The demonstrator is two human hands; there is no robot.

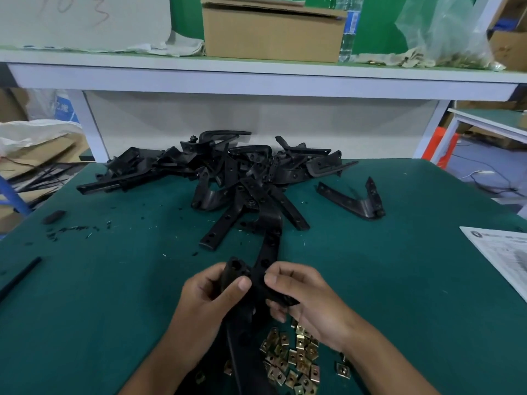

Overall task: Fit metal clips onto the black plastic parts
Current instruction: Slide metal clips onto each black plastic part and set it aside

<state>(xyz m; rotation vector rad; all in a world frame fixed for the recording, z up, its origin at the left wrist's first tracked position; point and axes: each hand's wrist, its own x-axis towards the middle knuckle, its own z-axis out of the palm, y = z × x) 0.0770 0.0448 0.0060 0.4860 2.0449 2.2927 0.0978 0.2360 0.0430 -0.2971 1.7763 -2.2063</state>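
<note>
Gripping one black plastic part (251,283) between them, the left hand (209,300) curls round its hollow end and the right hand (302,295) pinches its middle; its long axis runs from the near desk (114,295) edge toward the far edge. Brass-coloured metal clips (293,360) lie loose near the near edge. A heap of black parts (228,172) sits at the far edge. On the shelf (256,78) above, a cardboard box (271,32) stands, contents hidden.

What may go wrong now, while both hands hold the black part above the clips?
The black part hangs over the loose metal clips, so it might sweep some aside. The left hand and right hand hide the fitting spot, so a clip could seat crookedly. The pile of black parts might snag the part's far end.
</note>
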